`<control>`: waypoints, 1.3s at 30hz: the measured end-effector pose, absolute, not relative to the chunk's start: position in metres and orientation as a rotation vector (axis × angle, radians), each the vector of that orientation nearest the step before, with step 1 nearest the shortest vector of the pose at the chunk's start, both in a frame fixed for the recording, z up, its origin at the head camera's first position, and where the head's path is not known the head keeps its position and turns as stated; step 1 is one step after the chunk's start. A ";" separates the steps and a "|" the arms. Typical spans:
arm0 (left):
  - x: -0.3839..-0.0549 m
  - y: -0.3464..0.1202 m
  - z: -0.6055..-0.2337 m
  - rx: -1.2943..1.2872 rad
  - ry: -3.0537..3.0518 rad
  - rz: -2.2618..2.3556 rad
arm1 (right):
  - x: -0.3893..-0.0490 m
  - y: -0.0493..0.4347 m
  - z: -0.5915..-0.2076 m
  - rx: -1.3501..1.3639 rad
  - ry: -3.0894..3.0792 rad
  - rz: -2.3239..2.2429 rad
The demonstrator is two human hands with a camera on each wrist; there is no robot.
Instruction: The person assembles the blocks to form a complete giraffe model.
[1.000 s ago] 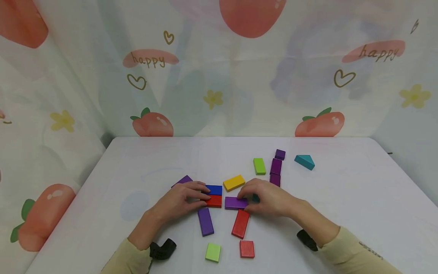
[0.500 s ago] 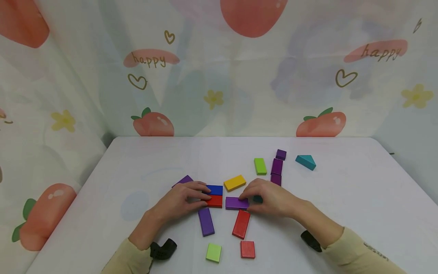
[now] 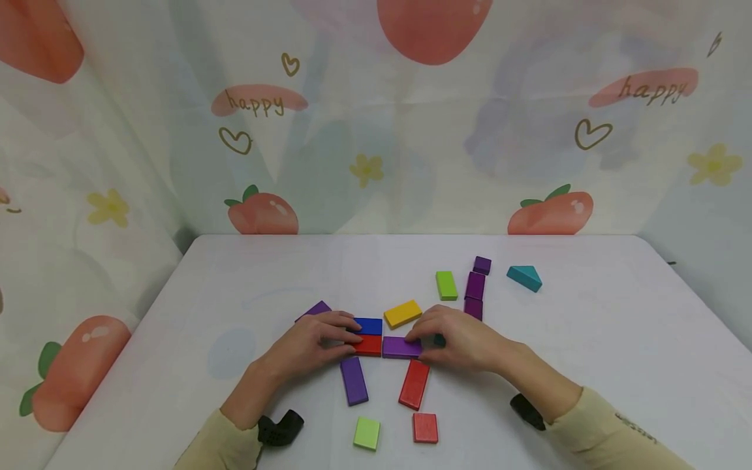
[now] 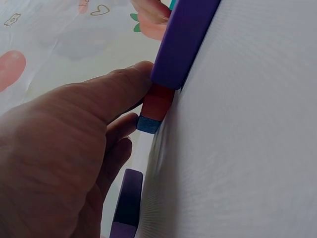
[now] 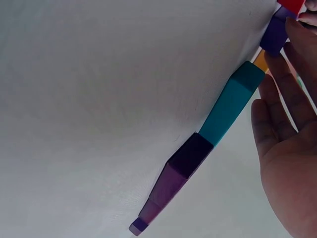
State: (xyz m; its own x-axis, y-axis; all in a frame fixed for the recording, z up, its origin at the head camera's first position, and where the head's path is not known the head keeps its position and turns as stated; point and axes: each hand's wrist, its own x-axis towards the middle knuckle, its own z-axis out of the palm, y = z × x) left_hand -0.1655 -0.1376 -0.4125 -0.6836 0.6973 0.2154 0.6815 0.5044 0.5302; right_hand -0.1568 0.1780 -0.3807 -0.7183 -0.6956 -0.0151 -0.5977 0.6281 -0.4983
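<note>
A blue block (image 3: 370,326) and a red block (image 3: 370,346) lie long side to long side on the white table, held between the thumb and fingers of my left hand (image 3: 311,341). To their right, my right hand (image 3: 464,336) pinches the right end of a purple block (image 3: 399,348). That block's left end meets the red block's right end. Below are a tilted purple block (image 3: 354,381) and a red block (image 3: 414,384) leaning the other way. A teal block (image 5: 225,111), mostly hidden by my right hand in the head view, shows in the right wrist view.
A yellow block (image 3: 402,314) lies slantwise above. Another purple block (image 3: 314,310) is partly behind my left hand. Nearer me are a light green block (image 3: 367,433) and a red square (image 3: 425,428). Beyond my right hand: a green block (image 3: 446,286), a row of purple blocks (image 3: 475,285), a teal triangle (image 3: 525,277).
My right hand has slid the purple block slightly left, and the gap between it and the red block has closed. My left hand keeps its place on the blue and red blocks.
</note>
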 end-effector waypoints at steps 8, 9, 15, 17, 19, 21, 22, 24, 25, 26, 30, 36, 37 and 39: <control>-0.166 -0.138 -0.415 1.222 2.704 0.939 | -0.157 0.176 -0.380 -1.053 2.646 -0.706; -0.166 -0.138 -0.415 1.216 2.701 0.945 | -0.157 0.176 -0.380 -1.052 2.645 -0.710; -0.166 -0.138 -0.416 1.215 2.697 0.950 | -0.158 0.176 -0.381 -1.053 2.642 -0.707; -0.166 -0.138 -0.416 1.210 2.699 0.943 | -0.158 0.176 -0.381 -1.055 2.642 -0.706; -0.166 -0.138 -0.415 1.209 2.701 0.936 | -0.158 0.176 -0.381 -1.060 2.643 -0.706; -0.166 -0.138 -0.415 1.218 2.706 0.927 | -0.158 0.176 -0.381 -1.063 2.643 -0.706; -0.166 -0.138 -0.414 1.223 2.708 0.924 | -0.158 0.175 -0.381 -1.064 2.643 -0.707; -0.166 -0.138 -0.415 1.231 2.713 0.921 | -0.158 0.175 -0.381 -1.061 2.642 -0.710; -0.166 -0.138 -0.414 1.233 2.716 0.918 | -0.158 0.175 -0.381 -1.059 2.642 -0.710; -0.166 -0.138 -0.414 1.234 2.717 0.915 | -0.158 0.175 -0.381 -1.055 2.641 -0.710; -0.166 -0.138 -0.414 1.227 2.715 0.914 | -0.158 0.175 -0.381 -1.047 2.637 -0.713; -0.165 -0.137 -0.412 1.223 2.702 0.937 | -0.159 0.177 -0.379 -0.985 2.632 -0.760; -0.165 -0.137 -0.412 1.222 2.701 0.939 | -0.160 0.177 -0.378 -0.979 2.633 -0.777; -0.165 -0.137 -0.412 1.219 2.700 0.944 | -0.163 0.179 -0.377 -0.986 2.645 -0.804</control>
